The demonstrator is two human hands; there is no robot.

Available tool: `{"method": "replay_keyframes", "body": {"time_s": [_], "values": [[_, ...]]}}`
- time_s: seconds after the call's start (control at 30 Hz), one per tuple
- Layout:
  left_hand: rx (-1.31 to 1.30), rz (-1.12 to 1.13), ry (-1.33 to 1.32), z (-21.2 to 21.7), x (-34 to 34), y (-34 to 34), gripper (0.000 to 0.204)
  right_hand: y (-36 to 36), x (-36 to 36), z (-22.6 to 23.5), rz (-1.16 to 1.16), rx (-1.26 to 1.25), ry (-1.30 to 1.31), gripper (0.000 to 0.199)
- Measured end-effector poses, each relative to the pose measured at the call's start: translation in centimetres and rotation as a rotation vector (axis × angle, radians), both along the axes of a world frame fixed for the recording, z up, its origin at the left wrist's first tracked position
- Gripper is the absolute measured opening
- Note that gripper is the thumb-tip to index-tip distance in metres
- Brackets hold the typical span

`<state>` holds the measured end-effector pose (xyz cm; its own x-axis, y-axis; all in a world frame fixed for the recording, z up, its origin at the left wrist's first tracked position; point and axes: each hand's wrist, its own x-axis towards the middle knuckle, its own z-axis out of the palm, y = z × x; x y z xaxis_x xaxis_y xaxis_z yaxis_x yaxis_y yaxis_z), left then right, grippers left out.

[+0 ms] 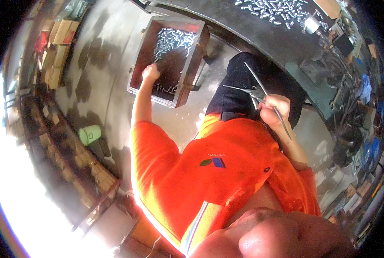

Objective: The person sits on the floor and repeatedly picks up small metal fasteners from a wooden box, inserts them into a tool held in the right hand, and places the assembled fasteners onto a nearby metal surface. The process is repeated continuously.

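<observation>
My left hand reaches over the left side of a wooden box, its fingers closed. What they hold, if anything, is too small to make out. Small shiny metal cylinders lie heaped at the box's far end, with more scattered at its near end. Above my right thigh, my right hand is closed around a thin metal tool with long crossing bars. One bar runs back past my wrist; another points left. The tool's exact kind does not show.
A dark workbench ahead carries a loose pile of metal cylinders. Machine parts and tools crowd the right, near a blue cloth. A pale green container is on the floor at left, by shelves of cardboard boxes.
</observation>
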<state>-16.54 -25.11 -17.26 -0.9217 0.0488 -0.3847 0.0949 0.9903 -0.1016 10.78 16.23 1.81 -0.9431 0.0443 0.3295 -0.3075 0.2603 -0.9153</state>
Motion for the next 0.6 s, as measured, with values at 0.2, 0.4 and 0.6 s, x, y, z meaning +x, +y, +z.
{"method": "replay_keyframes", "body": {"time_s": [0.2, 0.4, 0.6], "values": [[0.083, -0.028, 0.026, 2.5, 0.5, 1.4, 0.034, 0.6, 0.2, -0.3, 0.048, 0.065, -0.048, 0.046], [1.588, 0.356, -0.388, 13.7, 5.0, 10.4, 0.027, 0.1, 0.0, 0.5, 0.062, 0.066, -0.056, 0.024], [1.988, 0.282, -1.083, 15.4, 13.7, 20.6, 0.024, -0.1, -0.7, 1.3, 0.076, 0.065, 0.026, 0.024]]}}
